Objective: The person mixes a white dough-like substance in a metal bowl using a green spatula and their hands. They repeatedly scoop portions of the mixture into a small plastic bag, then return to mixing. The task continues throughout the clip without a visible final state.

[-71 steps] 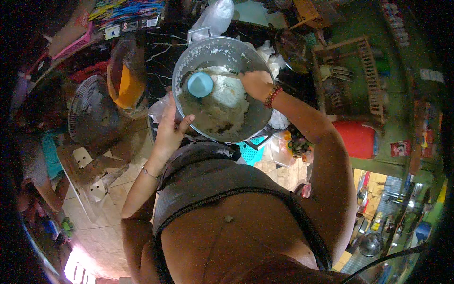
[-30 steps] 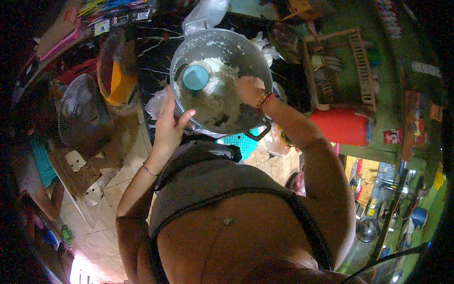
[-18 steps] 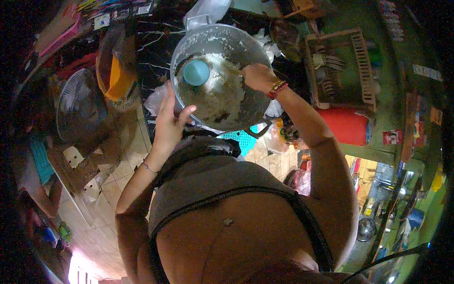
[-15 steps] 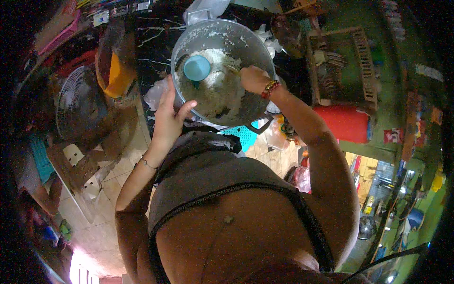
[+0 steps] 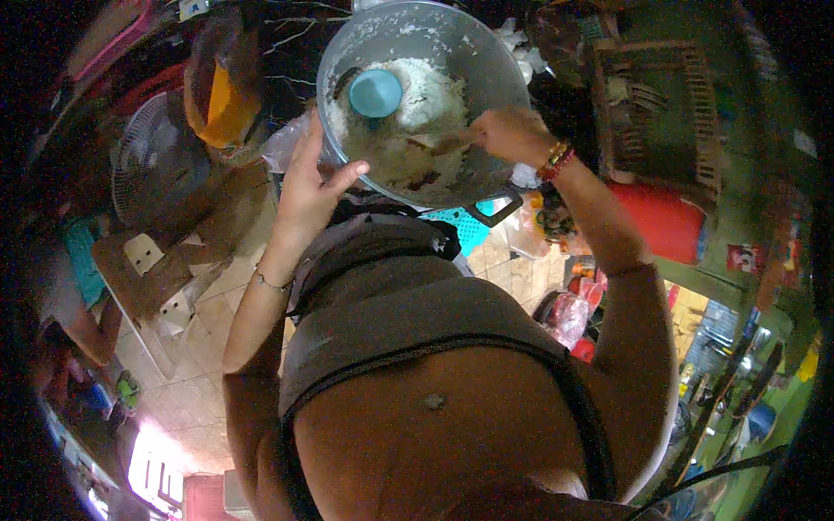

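A large grey metal pot (image 5: 491, 65) with a black handle (image 5: 497, 211) stands in front of me. White flour-like powder (image 5: 432, 94) and a brownish, grainy mixture (image 5: 395, 169) lie in it, with white bits stuck to the wall. A light blue cup (image 5: 375, 94) rests among the powder, towards the left side. My left hand (image 5: 311, 184) grips the left rim, thumb over the edge and fingers along the outside. Inside the right part of the pot, my right hand (image 5: 514, 137) is closed around a spoon-like utensil (image 5: 436, 141), blurred by motion, whose end is in the mixture.
A dark, white-veined surface (image 5: 291, 39) lies beside the pot. To the right are a dish rack (image 5: 699, 122) and a red container (image 5: 660, 224). On the left stand a fan (image 5: 143, 161) and an orange-and-clear bag (image 5: 221, 113). A turquoise perforated item (image 5: 462, 227) shows below the pot.
My right hand and the utensil have shifted within the pot, and more of the utensil shows across the mixture. My left hand keeps its hold on the rim. The whole view has shifted slightly.
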### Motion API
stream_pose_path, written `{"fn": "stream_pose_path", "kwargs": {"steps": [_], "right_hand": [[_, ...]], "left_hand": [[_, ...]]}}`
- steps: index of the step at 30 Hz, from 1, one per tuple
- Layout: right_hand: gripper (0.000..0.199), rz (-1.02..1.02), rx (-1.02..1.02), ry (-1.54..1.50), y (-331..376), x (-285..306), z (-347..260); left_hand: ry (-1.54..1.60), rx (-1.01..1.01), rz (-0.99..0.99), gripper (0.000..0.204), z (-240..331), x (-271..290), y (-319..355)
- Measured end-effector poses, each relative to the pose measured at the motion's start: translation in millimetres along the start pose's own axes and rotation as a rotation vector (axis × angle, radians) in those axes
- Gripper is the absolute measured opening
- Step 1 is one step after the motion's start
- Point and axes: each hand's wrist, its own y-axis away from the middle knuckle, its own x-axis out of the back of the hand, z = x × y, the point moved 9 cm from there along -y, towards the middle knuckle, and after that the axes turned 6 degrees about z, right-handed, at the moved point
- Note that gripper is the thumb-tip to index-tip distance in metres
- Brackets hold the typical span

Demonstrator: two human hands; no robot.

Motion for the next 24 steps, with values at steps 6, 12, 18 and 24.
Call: {"fn": "stream_pose_path", "kwargs": {"steps": [6, 12, 18, 24], "right_hand": [[0.017, 0.212, 0.057, 0.360, -27, -11, 1], [0.021, 0.118, -0.048, 0.085, -17, -32, 20], [0.019, 0.200, 0.070, -0.011, -15, -53, 7], [0.020, 0.165, 0.047, -0.100, -29, -49, 5]], "left_hand": [[-0.167, 0.005, 0.022, 0.095, 14, 0, 9], [-0.101, 0.066, -0.001, 0.092, 18, -7, 17], [-0.024, 0.110, 0.064, 0.084, 9, -8, 20], [-0.112, 0.179, 0.047, 0.087, 10, -6, 20]]}}
